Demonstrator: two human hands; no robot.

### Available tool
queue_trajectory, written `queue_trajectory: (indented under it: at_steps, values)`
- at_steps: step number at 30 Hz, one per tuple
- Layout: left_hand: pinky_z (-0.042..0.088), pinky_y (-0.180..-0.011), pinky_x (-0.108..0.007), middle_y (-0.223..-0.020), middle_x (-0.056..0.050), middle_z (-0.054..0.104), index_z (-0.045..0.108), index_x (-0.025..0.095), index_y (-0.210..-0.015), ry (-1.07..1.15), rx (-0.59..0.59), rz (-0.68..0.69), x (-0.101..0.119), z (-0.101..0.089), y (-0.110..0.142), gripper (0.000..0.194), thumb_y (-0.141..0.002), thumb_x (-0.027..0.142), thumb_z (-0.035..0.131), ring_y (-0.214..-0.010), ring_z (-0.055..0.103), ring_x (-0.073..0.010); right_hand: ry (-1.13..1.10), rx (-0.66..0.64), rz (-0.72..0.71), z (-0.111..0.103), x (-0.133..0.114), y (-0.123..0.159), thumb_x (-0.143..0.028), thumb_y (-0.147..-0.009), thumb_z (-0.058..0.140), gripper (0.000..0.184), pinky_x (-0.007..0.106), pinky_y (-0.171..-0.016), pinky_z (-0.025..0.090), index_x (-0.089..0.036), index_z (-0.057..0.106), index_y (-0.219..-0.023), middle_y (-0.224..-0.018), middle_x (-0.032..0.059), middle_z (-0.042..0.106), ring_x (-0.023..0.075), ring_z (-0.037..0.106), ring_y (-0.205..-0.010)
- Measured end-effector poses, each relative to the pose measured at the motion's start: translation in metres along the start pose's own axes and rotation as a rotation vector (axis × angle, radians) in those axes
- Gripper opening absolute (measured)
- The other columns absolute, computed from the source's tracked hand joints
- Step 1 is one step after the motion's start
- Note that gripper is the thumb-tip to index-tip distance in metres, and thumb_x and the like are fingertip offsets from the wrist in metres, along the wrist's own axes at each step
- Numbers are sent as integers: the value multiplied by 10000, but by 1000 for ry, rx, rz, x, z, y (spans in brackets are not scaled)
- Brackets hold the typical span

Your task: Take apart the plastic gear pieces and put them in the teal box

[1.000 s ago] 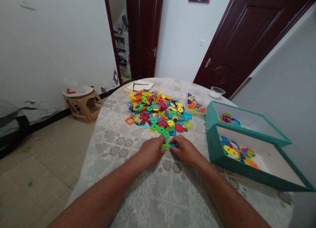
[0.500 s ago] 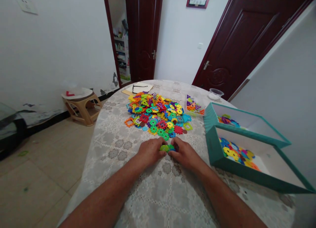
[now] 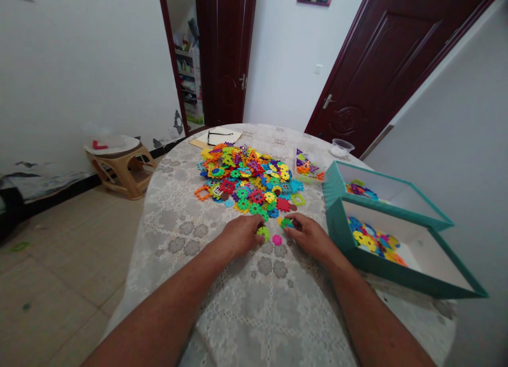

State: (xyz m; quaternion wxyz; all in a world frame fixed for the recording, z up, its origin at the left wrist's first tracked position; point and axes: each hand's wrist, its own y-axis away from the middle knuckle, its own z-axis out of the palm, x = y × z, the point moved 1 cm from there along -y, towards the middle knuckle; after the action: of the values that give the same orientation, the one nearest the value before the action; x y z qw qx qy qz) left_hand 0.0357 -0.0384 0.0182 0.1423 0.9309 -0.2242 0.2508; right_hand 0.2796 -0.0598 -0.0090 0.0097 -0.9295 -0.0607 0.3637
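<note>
My left hand [image 3: 243, 234] is closed, thumb and fingers pinching a lime-green notched building disc [image 3: 264, 232]. To its right, my right hand [image 3: 309, 233] grips a few overlapping notched discs [image 3: 284, 223] in green, yellow and blue by their edge; its fingers partly cover them. Flat on the patterned tablecloth [image 3: 273, 303], between the two hands, lies a small pink disc [image 3: 277, 240]. Just beyond my hands spreads a heap of colourful plastic building pieces [image 3: 254, 179], mostly notched discs and squares.
Two teal boxes [image 3: 413, 271] with colourful pieces inside stand at the right. A clear tray [image 3: 309, 166] of purple and orange pieces and a clear bowl [image 3: 342, 146] are farther back. Glasses [image 3: 219, 136] lie on paper at the far left. A plastic stool [image 3: 121, 168] stands beyond the table's left edge.
My hands were close together around the discs; they have now moved apart, each with discs. The pink disc between them has come into sight.
</note>
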Motion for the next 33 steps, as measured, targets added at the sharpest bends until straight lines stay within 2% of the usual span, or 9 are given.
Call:
queue_trajectory:
  at_steps: [2,5,10,15,17,22,28,31,33]
  values:
    - [469,-768,-315,-1054,-60,759,688,268,-1185,-43,21,-15,2,3,-4,328,-865,334,712,-971,690,-254,70,8,-2,4,0,-2,-342,-889,634,371,287,-696,412,-203,678,-1230,-815,4,650,188,581,-745]
    - [470,-774,-315,-1103,-69,731,681,256,-1115,-87,44,-15,0,9,-7,269,-868,363,696,-1011,677,-260,196,27,-24,9,-2,-6,-312,-892,634,263,293,-781,420,-192,693,-1118,-936,51,702,207,615,-860]
    - [459,-756,-299,-1132,-59,690,638,255,-1098,-83,61,-6,-5,12,-7,273,-861,379,691,-979,667,-236,314,7,-20,11,-5,-11,-311,-895,640,161,290,-788,397,-178,662,-983,-973,76,682,213,604,-903]
    - [458,-768,-295,-1140,-54,705,621,257,-1098,-68,64,11,-5,10,-4,261,-857,331,689,-1011,671,-236,277,-4,-76,9,-4,-11,-274,-897,637,229,304,-887,414,-186,650,-1108,-1102,92,686,223,605,-1021]
    - [471,-808,-307,-1166,-64,710,634,262,-1126,-70,50,15,-5,10,-4,276,-860,320,684,-1053,673,-252,268,-28,-81,8,-4,-13,-270,-894,635,228,308,-894,418,-188,643,-1106,-1104,91,687,225,605,-1025]
    - [489,-839,-340,-1163,-94,716,668,249,-1124,-97,16,-5,-4,9,-6,271,-879,365,674,-1068,682,-292,280,-80,-58,7,-2,-16,-271,-895,621,95,295,-850,416,-199,600,-955,-985,55,663,206,595,-941]
    - [474,-817,-324,-1135,-77,713,616,250,-1071,-81,20,23,2,6,0,201,-884,303,667,-1028,671,-263,246,-65,-123,8,-6,-15,-222,-887,605,35,289,-847,420,-209,577,-871,-950,37,626,196,580,-935]
    - [460,-792,-316,-1097,-62,719,595,256,-1064,-67,27,57,1,10,3,180,-886,255,622,-1001,664,-249,179,-61,-142,10,-9,-13,-199,-894,595,17,284,-811,430,-213,599,-902,-930,26,645,191,598,-899]
    - [454,-782,-313,-1074,-52,723,594,261,-1067,-49,49,72,-2,14,3,189,-879,236,598,-979,661,-242,136,-65,-136,11,-9,-13,-205,-908,602,104,289,-817,446,-217,628,-1009,-959,26,679,192,621,-895]
